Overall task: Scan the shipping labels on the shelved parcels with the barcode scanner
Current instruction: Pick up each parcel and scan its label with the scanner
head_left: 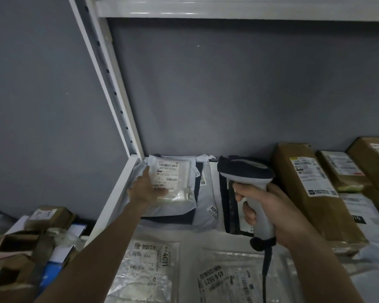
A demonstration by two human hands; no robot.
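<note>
2 hands point(206, 195) over a white shelf point(109, 206) by a grey wall point(206, 88): left holds a parcel point(171, 182), right grips the scanner point(247, 178).

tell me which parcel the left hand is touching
The small white parcel at the shelf's back left corner, label facing up; the left hand holds its left edge. The other parcels lie untouched.

A grey wall point(228, 88) was seen behind a white metal shelving unit, whose slanting upright post point(109, 84) was pierced by a row of small holes. An upper shelf edge point(228, 9) was lit by 2 pale glints, while the rest was left in dim light. Stacked cardboard boxes point(31, 241) were seen at the lower left, outside the post.
</note>
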